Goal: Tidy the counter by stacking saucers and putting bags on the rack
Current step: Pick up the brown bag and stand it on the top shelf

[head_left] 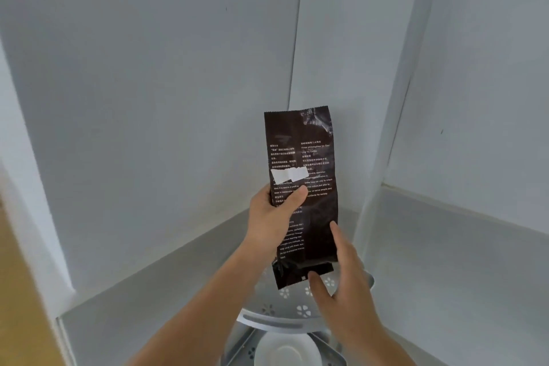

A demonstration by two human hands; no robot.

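A tall dark brown bag point(312, 205) with white print and a white label stands upright over the top tier of a grey corner rack point(285, 306). My left hand point(273, 217) grips its left edge at mid-height, thumb across the front. My right hand point(344, 270) touches the bag's lower right side and bottom fold, fingers spread. The bag's bottom end is at the perforated shelf; whether it rests on it I cannot tell. A white saucer point(286, 350) sits on the lower tier below.
The rack stands in the corner of a grey counter point(166, 300), against pale walls point(148, 98). A vertical rack post point(386, 157) rises just right of the bag. A wooden surface point(17, 291) shows at the far left.
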